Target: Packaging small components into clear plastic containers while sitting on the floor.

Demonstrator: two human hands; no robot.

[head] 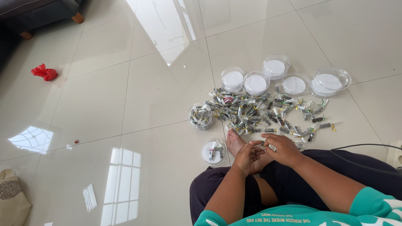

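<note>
I sit cross-legged on a glossy tiled floor. My left hand (247,155) and my right hand (281,148) meet just above my bare foot (233,141), fingertips pinched together on a small wrapped packet (263,143) that is mostly hidden. A heap of small clear-wrapped dark pieces with yellow and green ties (264,113) lies just beyond my hands. A round clear tub (214,151) with a few packets in it stands left of my left hand. Another tub (201,116), filled with packets, stands farther out.
Several empty round clear tubs with white bottoms (276,77) line up behind the heap. A red crumpled bag (44,73) lies far left, a sofa leg (77,17) at top left, a cloth bag (11,201) at bottom left, and a black cable (364,146) at right.
</note>
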